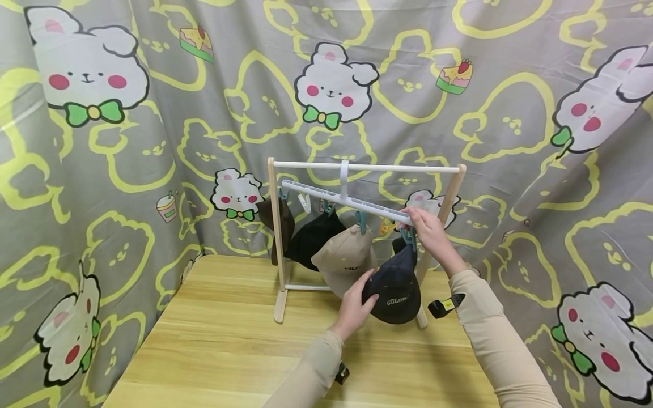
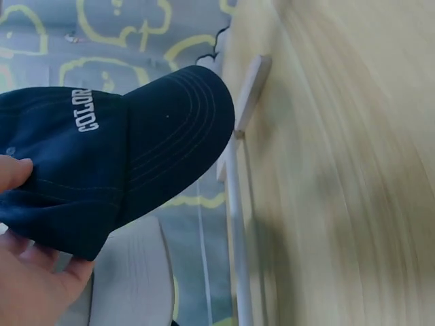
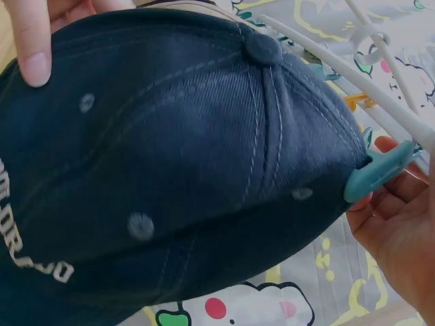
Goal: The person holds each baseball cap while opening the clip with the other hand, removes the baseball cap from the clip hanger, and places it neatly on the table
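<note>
Four caps hang from a white clip hanger (image 1: 316, 193) whose hook sits over the top rail of a rack (image 1: 408, 168) with wooden uprights. The navy cap (image 1: 395, 286) is at the hanger's right end, nearest the person, its brim pointing down and pale lettering that starts "COLOR" across its front. The left hand (image 1: 354, 303) pinches this cap at one side, the thumb on the front of the crown and the other fingers tucked beneath it. The right hand (image 1: 431, 232) is curled about the right end of the hanger, close to a teal clip (image 3: 380, 173) that grips the edge of the navy cap; whether its fingers press the clip itself or only the bar, I cannot tell. The hanger slopes down toward this hand.

Just beside the navy cap hangs a beige cap (image 1: 347, 252), then a black cap (image 1: 308, 243), and farthest left a brown cap (image 1: 287, 224), partly behind an upright. A white clip (image 1: 305, 204) also dangles from the bar. The rack stands on a wood-grain worktop (image 1: 229, 317), and grey fabric (image 1: 173, 238) with rabbit faces surrounds it.
</note>
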A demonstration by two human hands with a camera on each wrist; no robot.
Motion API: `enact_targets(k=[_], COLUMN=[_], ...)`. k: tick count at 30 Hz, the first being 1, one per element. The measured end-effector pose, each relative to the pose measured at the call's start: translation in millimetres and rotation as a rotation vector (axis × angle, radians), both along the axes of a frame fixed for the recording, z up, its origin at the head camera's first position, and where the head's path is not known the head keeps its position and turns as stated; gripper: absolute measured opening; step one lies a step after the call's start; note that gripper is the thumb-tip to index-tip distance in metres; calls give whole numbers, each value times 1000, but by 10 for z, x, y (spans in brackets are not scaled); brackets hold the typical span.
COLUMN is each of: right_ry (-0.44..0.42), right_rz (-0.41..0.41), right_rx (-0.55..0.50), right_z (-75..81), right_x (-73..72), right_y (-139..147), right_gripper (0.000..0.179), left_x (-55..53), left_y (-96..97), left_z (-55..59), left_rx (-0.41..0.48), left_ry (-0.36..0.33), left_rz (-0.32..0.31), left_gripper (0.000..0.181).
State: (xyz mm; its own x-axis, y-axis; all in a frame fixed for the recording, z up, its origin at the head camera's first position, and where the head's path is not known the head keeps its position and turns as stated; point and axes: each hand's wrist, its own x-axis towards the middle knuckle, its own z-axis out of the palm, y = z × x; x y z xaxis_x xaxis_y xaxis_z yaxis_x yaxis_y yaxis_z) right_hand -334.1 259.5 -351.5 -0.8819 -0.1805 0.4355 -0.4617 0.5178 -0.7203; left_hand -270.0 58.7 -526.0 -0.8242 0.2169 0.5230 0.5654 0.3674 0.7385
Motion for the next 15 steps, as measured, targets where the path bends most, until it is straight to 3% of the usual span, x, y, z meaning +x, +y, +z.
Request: enact_targets(k=[3, 8, 15], right_ry=[0, 4, -29], right_rz=[20, 43, 57], right_rx=[-5, -14, -54], right_z=[83, 225, 233], right_x=[96, 257, 243], right_y=[-43, -132, -136], right_gripper=[42, 40, 38], left_x=[15, 41, 30], left_y=[-64, -176, -313], left_z=[-3, 19, 74], left_rx=[24, 68, 92], left_ry=[44, 214, 455], left_rz=[43, 102, 134], left_gripper=[54, 49, 47])
